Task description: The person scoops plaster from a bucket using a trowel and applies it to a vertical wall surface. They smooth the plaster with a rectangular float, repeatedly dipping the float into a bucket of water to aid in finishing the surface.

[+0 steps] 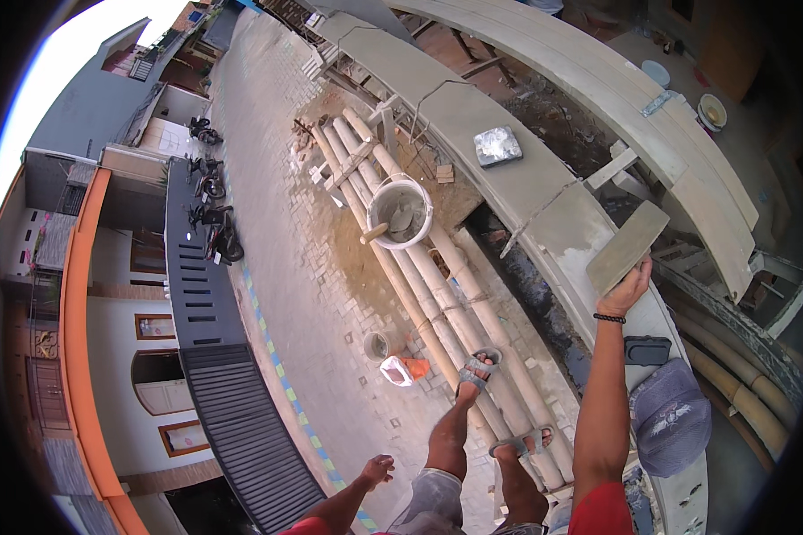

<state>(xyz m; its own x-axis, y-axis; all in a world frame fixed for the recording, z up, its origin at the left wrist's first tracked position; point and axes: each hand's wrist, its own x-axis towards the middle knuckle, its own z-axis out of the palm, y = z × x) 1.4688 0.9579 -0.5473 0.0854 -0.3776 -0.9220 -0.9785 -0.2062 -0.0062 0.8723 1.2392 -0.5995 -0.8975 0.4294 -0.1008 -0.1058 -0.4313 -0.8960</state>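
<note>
My right hand (pixel 629 280), wearing a dark beaded bracelet, grips a flat rectangular plastering float (pixel 630 248). The float is over the long grey plastered ledge (pixel 544 183), near its right edge; whether it touches the surface I cannot tell. Down by my knee hangs my left hand (pixel 379 469), fingers loosely bent and nothing visible in them. Farther along the ledge lies a silvery, shiny-topped block (pixel 498 145). A white bucket (pixel 427 203) holds grey mortar and a trowel, whose wooden handle (pixel 374 234) sticks out over the rim.
My sandalled feet stand on bamboo poles (pixel 459 314) laid as a platform above the paving. Beside my right forearm are a black case (pixel 647 350) and a grey cap (pixel 671 417). A small pail (pixel 379 345) and an orange-white bag (pixel 403 371) sit below. A curved concrete beam (pixel 598 67) runs alongside.
</note>
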